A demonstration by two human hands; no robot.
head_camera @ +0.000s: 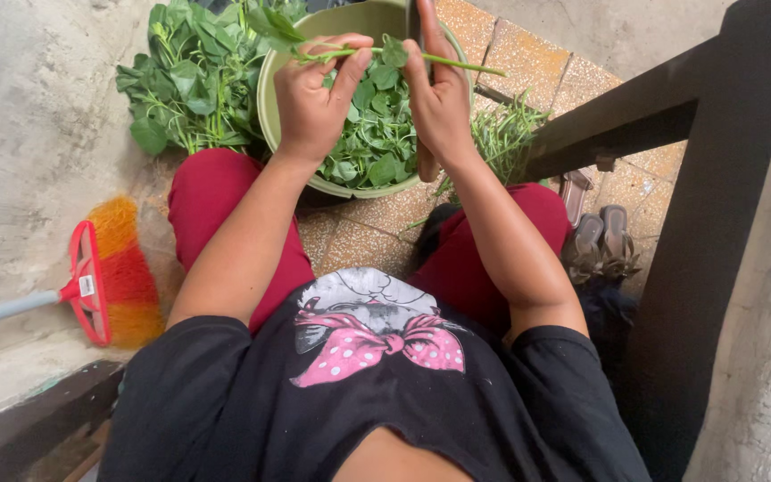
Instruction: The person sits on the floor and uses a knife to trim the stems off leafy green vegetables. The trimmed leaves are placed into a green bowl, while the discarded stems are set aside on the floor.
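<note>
My left hand pinches a thin green leafy stem that lies across above a green bowl. My right hand holds a knife upright, its dark handle sticking out below the palm, with the thumb against the same stem. The stem's bare end pokes out to the right. The bowl holds several picked green leaves and stands on the floor between my knees, which are in red trousers.
A heap of leafy stalks lies left of the bowl; stripped stems lie to its right. A red and orange broom rests at the left. Sandals sit at the right beside a dark wooden beam.
</note>
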